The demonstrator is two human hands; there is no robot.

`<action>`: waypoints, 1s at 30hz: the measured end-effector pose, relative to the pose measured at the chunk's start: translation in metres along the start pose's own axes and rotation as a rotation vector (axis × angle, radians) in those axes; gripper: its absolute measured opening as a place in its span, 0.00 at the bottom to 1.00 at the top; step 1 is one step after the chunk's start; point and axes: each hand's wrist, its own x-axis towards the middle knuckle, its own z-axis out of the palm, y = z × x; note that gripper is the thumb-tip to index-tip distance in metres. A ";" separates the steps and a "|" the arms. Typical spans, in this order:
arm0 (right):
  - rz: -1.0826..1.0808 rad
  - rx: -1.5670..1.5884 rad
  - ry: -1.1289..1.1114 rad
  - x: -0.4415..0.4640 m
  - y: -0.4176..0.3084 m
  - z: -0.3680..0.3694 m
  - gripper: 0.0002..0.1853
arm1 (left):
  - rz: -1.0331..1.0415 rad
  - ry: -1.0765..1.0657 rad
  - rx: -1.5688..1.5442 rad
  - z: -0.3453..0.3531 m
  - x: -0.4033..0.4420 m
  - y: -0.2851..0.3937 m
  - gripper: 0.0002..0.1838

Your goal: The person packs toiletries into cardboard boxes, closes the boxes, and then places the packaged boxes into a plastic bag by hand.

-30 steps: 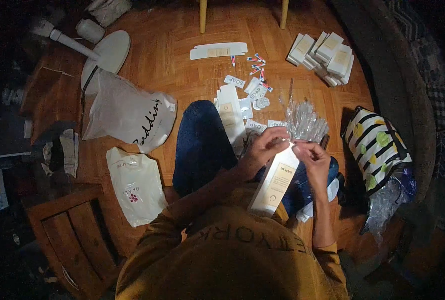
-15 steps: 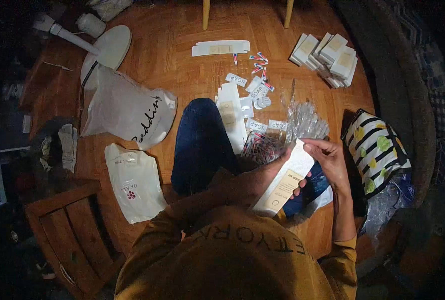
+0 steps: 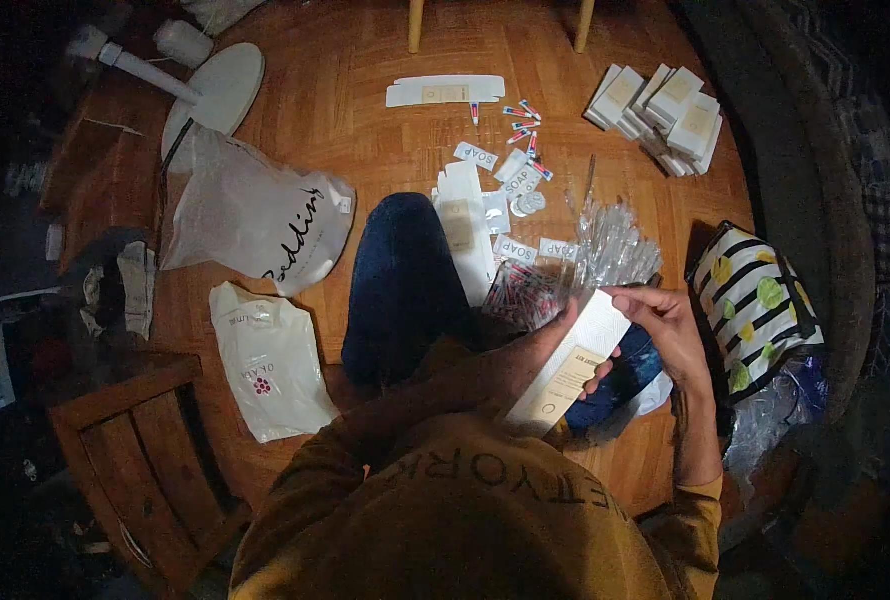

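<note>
A slim white carton (image 3: 558,375) with a tan "GUEST KIT" label lies slanted over my lap. My left hand (image 3: 535,350) wraps around it from the left, with fingertips showing past its right edge. At the carton's upper end, my right hand (image 3: 673,325) pinches the end edge between thumb and fingers. Just beyond is a clear bag of small toothpaste tubes (image 3: 525,292). Flattened white cartons (image 3: 473,250) lie past my raised knee, near soap packets (image 3: 515,250). A pile of clear-wrapped items (image 3: 615,245) sits above my right hand.
Several finished-looking white boxes (image 3: 697,125) are stacked at upper right. Loose toothpaste tubes (image 3: 521,126) lie near another flat carton (image 3: 410,92). A "bedding" bag (image 3: 255,210) and an off-white plastic bag (image 3: 265,370) are left; a striped bag (image 3: 755,300) is right.
The carton's upper end now looks squared and closed, where a flap stood up before. My right hand has shifted slightly at that end; my left hand keeps its hold.
</note>
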 end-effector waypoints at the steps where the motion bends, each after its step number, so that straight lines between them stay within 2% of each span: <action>1: 0.003 0.000 0.000 -0.002 0.002 0.001 0.11 | -0.008 -0.013 -0.033 0.000 0.001 0.001 0.42; 2: 0.011 0.020 0.013 -0.004 0.004 0.003 0.11 | -0.007 -0.012 -0.037 0.001 0.000 0.000 0.42; 4: 0.019 0.038 0.024 -0.006 0.010 0.010 0.12 | 0.078 0.038 0.005 0.005 -0.004 0.003 0.35; 5: -0.058 0.050 0.061 -0.006 0.019 0.015 0.12 | 0.077 0.036 0.004 -0.001 0.000 0.002 0.35; 7: -0.132 0.062 0.137 -0.005 0.037 0.021 0.12 | 0.368 0.221 0.214 -0.014 0.008 0.003 0.23; 8: -0.134 0.061 0.138 -0.004 0.042 0.024 0.12 | 0.368 0.219 0.215 -0.016 0.009 0.004 0.23; 10: -0.199 -0.031 0.281 0.000 0.047 0.033 0.12 | 0.601 0.394 0.693 -0.011 0.005 0.018 0.15; 12: -0.148 0.090 0.291 0.004 0.058 0.041 0.14 | 0.550 0.397 0.681 -0.025 0.007 0.027 0.14; 14: -0.144 0.299 0.381 0.010 0.067 0.052 0.20 | 0.623 0.429 0.796 -0.030 0.006 0.035 0.13; 16: -0.205 0.340 0.434 0.016 0.076 0.061 0.27 | 0.636 0.507 0.783 -0.033 0.008 0.039 0.14; 18: -0.271 0.275 0.522 0.019 0.082 0.077 0.33 | 0.582 0.673 1.155 -0.043 0.007 0.049 0.16; 19: -0.314 0.223 0.565 0.018 0.082 0.088 0.38 | 0.588 0.673 1.158 -0.055 0.010 0.056 0.16; 20: -0.213 0.173 0.527 0.013 0.085 0.097 0.40 | 0.675 0.824 1.133 -0.071 0.016 0.066 0.17; 21: -0.157 0.208 0.408 0.010 0.091 0.099 0.38 | 0.761 0.974 1.102 -0.076 0.021 0.080 0.19; 22: -0.131 0.226 0.346 0.018 0.098 0.096 0.38 | 0.769 0.974 1.106 -0.080 0.025 0.095 0.19; 23: -0.104 0.242 0.284 0.027 0.105 0.093 0.37 | 0.873 0.958 0.980 -0.077 0.028 0.111 0.18; 24: -0.080 0.131 0.335 0.044 0.116 0.082 0.34 | 0.970 0.939 0.851 -0.073 0.029 0.124 0.17; 25: -0.056 0.019 0.388 0.067 0.129 0.069 0.31 | 0.970 0.939 0.855 -0.068 0.036 0.133 0.17; 26: -0.147 0.020 0.540 0.106 0.143 0.053 0.26 | 1.145 0.994 0.903 -0.059 0.047 0.142 0.18; 27: -0.037 0.363 0.581 0.137 0.113 0.039 0.25 | 1.324 1.045 0.947 -0.048 0.053 0.150 0.20; 28: -0.085 0.420 0.593 0.174 0.097 0.018 0.25 | 1.323 1.032 1.127 -0.019 0.039 0.157 0.15; 30: -0.205 0.650 0.395 0.249 0.084 -0.027 0.24 | 0.928 0.956 1.345 0.031 0.013 0.160 0.13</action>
